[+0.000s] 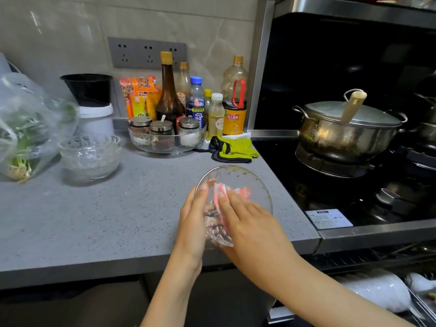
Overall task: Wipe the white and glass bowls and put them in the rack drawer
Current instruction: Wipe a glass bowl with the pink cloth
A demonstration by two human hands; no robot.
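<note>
A clear glass bowl (238,178) is tilted on its side above the grey counter's front right part. My left hand (193,218) grips its left rim, fingers curled round the outside. My right hand (245,218) presses a pink and white cloth (221,192) against the inside of the bowl with flat fingers. Stacked glass bowls (90,154) stand on the counter at the left. Down at the lower right, white bowls (379,291) lie in the open rack drawer (422,310).
A yellow-green cloth (236,148) lies near the stove edge. Sauce bottles (169,95) and a glass tray of spice jars (165,138) stand at the back. A plastic bag of greens (26,128) lies at the left. A lidded steel pot (346,128) sits on the stove.
</note>
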